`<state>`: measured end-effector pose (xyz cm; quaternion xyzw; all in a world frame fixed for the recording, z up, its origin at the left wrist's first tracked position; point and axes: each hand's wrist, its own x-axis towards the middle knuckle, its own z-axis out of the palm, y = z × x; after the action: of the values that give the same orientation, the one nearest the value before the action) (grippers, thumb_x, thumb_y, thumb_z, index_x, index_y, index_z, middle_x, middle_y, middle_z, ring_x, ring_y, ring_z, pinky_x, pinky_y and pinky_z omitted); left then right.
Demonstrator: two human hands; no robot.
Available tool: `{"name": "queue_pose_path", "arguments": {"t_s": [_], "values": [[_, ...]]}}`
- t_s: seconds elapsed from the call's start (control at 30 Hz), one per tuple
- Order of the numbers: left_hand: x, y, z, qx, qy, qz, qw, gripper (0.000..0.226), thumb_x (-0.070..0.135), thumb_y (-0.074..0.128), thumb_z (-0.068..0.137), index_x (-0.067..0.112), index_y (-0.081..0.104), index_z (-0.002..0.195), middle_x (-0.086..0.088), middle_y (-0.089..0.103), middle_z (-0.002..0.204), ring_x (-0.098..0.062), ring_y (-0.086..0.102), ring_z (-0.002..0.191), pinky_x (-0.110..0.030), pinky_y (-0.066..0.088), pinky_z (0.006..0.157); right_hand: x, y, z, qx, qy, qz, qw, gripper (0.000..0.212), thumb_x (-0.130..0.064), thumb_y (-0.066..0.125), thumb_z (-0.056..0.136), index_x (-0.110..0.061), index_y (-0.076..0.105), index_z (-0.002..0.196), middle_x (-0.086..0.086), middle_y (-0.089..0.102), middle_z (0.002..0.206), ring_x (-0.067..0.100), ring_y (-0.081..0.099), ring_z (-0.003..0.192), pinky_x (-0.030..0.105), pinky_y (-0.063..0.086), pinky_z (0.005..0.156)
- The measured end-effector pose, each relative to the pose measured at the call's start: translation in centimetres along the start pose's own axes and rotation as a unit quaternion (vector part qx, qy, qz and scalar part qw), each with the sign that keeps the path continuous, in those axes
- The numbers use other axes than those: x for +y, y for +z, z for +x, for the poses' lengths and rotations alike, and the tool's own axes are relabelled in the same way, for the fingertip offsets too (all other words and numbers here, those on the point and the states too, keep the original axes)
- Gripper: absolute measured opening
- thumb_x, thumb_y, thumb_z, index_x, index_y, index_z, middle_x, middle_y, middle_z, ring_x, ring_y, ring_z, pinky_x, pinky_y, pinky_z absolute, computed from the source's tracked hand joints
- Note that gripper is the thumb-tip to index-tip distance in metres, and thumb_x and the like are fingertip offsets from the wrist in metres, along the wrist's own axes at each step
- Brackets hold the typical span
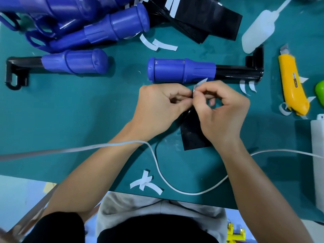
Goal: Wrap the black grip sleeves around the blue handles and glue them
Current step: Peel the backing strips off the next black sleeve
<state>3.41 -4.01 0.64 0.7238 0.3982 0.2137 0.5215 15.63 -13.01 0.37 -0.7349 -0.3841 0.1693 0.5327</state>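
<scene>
Widest free room is lying at left on the green surface (pixel 70 111), between the left blue handle (pixel 75 61) and the white cable (pixel 70 150). A gap is showing between that handle and the centre blue handle (pixel 182 70). The centre handle is blocking the far side of the left hand (pixel 157 106) and right hand (pixel 222 111), which are pinching the black sleeve (pixel 192 134). Handle pile (pixel 87 23), sleeve stack (pixel 201 18) and glue bottle (pixel 259 30) are crowding the far edge. Yellow knife (pixel 292 85) and white box (pixel 317 163) are lining the right.
</scene>
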Motion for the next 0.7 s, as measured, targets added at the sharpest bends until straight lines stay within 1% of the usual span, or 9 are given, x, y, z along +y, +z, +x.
{"name": "queue_pose_path", "arguments": {"t_s": [0.1, 0.17, 0.23, 0.33, 0.43, 0.5, 0.57, 0.63, 0.7], "values": [[0.3, 0.0, 0.0, -0.001, -0.004, -0.013, 1.0, 0.022, 0.008, 0.085, 0.082, 0.029, 0.078, 0.085, 0.031, 0.071, 0.072, 0.011, 0.067, 0.068, -0.008, 0.05, 0.069, 0.4, -0.2, 0.6, -0.035, 0.018, 0.067, 0.997, 0.022, 0.005, 0.067, 0.085, -0.016, 0.07, 0.08, -0.021, 0.068, 0.077, 0.006, 0.059, 0.064, 0.018, 0.045, 0.062], [0.4, 0.0, 0.1, 0.002, -0.007, -0.027, 1.0, 0.03, 0.008, 0.085, 0.082, 0.037, 0.075, 0.081, 0.025, 0.074, 0.073, 0.008, 0.066, 0.066, -0.01, 0.051, 0.068, 0.6, -0.4, 1.0, -0.061, 0.047, 0.122, 0.989, 0.024, 0.006, 0.067, 0.086, -0.017, 0.07, 0.08, -0.02, 0.069, 0.075, 0.0, 0.061, 0.069, 0.017, 0.049, 0.066], [0.4, 0.0, 0.2, 0.002, -0.016, -0.045, 0.999, 0.035, 0.007, 0.085, 0.082, 0.04, 0.074, 0.08, 0.023, 0.074, 0.073, 0.007, 0.066, 0.065, -0.012, 0.053, 0.067, 0.8, -0.6, 1.3, -0.083, 0.076, 0.17, 0.979, 0.027, 0.007, 0.066, 0.086, -0.019, 0.069, 0.08, -0.017, 0.07, 0.075, 0.002, 0.062, 0.07, 0.018, 0.049, 0.068], [0.4, -0.2, 0.3, 0.002, -0.024, -0.063, 0.998, 0.034, 0.01, 0.085, 0.08, 0.042, 0.074, 0.08, 0.021, 0.074, 0.071, 0.003, 0.066, 0.062, -0.016, 0.054, 0.065, 0.9, -0.6, 1.6, -0.103, 0.112, 0.225, 0.963, 0.026, 0.006, 0.064, 0.085, -0.019, 0.068, 0.079, -0.014, 0.068, 0.074, 0.006, 0.059, 0.071, 0.02, 0.048, 0.069], [0.5, -0.2, 0.2, -0.003, -0.026, -0.072, 0.997, 0.029, 0.014, 0.084, 0.08, 0.042, 0.075, 0.079, 0.019, 0.074, 0.07, 0.0, 0.066, 0.06, -0.019, 0.054, 0.063, 1.0, -0.6, 1.7, -0.111, 0.138, 0.266, 0.948, 0.022, 0.007, 0.062, 0.085, -0.013, 0.066, 0.079, -0.013, 0.066, 0.072, 0.004, 0.056, 0.067, 0.016, 0.044, 0.066], [0.6, -0.2, 0.2, -0.004, -0.029, -0.075, 0.997, 0.029, 0.014, 0.085, 0.08, 0.041, 0.075, 0.079, 0.017, 0.074, 0.07, -0.002, 0.066, 0.059, -0.021, 0.055, 0.062, 1.0, -0.6, 1.8, -0.114, 0.141, 0.273, 0.945, 0.022, 0.009, 0.06, 0.085, -0.012, 0.065, 0.08, -0.013, 0.065, 0.071, 0.003, 0.055, 0.065, 0.015, 0.043, 0.065], [0.6, -0.3, 0.3, -0.006, -0.038, -0.082, 0.996, 0.028, 0.013, 0.085, 0.08, 0.039, 0.075, 0.079, 0.013, 0.075, 0.069, -0.007, 0.066, 0.058, -0.029, 0.059, 0.061, 0.9, -0.5, 1.8, -0.112, 0.145, 0.274, 0.944, 0.021, 0.009, 0.06, 0.085, -0.012, 0.065, 0.08, -0.012, 0.064, 0.071, 0.003, 0.054, 0.065, 0.015, 0.043, 0.065], [0.6, -0.3, 0.3, -0.009, -0.05, -0.094, 0.994, 0.028, 0.009, 0.084, 0.081, 0.036, 0.076, 0.079, 0.009, 0.075, 0.068, -0.012, 0.067, 0.059, -0.04, 0.061, 0.062, 0.9, -0.5, 1.7, -0.106, 0.151, 0.276, 0.943, 0.02, 0.008, 0.061, 0.085, -0.011, 0.064, 0.079, -0.011, 0.064, 0.071, 0.005, 0.054, 0.066, 0.016, 0.043, 0.065], [0.6, -0.3, 0.4, -0.015, -0.062, -0.109, 0.992, 0.028, 0.005, 0.084, 0.081, 0.032, 0.076, 0.078, 0.007, 0.075, 0.067, -0.015, 0.067, 0.059, -0.043, 0.061, 0.062, 0.9, -0.6, 1.7, -0.1, 0.154, 0.274, 0.944, 0.019, 0.007, 0.061, 0.084, -0.01, 0.064, 0.078, -0.009, 0.063, 0.07, 0.006, 0.053, 0.065, 0.017, 0.042, 0.065]]}}
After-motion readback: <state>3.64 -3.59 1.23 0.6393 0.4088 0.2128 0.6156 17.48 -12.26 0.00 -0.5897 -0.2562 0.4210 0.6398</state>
